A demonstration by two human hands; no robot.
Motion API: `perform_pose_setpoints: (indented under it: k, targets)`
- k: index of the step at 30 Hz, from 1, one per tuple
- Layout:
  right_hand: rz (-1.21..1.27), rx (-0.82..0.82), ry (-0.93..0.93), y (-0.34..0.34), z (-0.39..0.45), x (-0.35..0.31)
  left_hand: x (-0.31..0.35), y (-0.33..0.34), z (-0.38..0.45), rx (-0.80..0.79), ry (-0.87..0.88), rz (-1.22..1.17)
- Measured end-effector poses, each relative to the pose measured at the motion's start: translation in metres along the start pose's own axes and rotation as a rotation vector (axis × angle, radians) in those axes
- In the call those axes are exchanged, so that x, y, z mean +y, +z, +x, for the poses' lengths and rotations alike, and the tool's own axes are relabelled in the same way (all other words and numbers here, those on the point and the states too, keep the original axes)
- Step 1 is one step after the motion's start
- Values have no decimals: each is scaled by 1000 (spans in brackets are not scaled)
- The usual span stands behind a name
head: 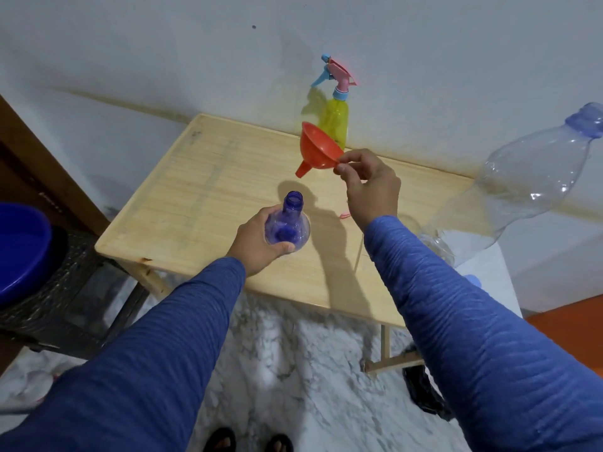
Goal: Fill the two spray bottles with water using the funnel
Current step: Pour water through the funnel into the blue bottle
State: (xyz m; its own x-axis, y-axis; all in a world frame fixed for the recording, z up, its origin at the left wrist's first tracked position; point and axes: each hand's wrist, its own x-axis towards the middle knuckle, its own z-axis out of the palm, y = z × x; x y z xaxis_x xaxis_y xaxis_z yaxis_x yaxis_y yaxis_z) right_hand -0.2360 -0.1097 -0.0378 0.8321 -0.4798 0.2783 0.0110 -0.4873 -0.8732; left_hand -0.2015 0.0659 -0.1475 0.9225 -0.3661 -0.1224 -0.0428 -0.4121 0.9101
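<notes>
At the far left, off the desk, a blue basin (19,252) sits on a dark stand, seemingly with water in it; it may be the supply for filling, though that is a guess. Next comes the wooden desk (182,197), set against the wall.

Near its front edge the left hand (257,243) wraps around the body of the blue bottle (288,223), its grip closed on it. The bottle stands on the desk with its neck open and its spray top off, so the hand is probably steadying it to take the funnel's spout.

Just right of and above that neck, the right hand (368,184) pinches the rim of the orange funnel (318,148) between thumb and fingertips, a narrow grip holding it. The funnel hangs in the air, tilted, with its spout pointing down and left towards the bottle mouth but not yet in it. Holding it by the rim leaves the spout free to go in.

Behind the funnel, by the wall, the yellow bottle (334,122) stands upright with its pink and blue sprayer on, so it looks set aside for later.

At the far right a large clear bottle (522,190) lies tilted beside the desk, capped and seemingly empty.
</notes>
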Motion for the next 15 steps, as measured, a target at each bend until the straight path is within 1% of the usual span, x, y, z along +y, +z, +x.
perform_pose_setpoints:
  k: [4, 10, 15]
  targets:
    - [-65, -61, -71, -8, -11, 0, 0, 0, 0, -2, -12, 1]
    - [-126, -137, -89, -8, -17, 11, -1, 0, 1, 0, -11, 11]
    - [-205, -192, -203, -1, -18, 9, 0, 1, 1, 1, -10, 7]
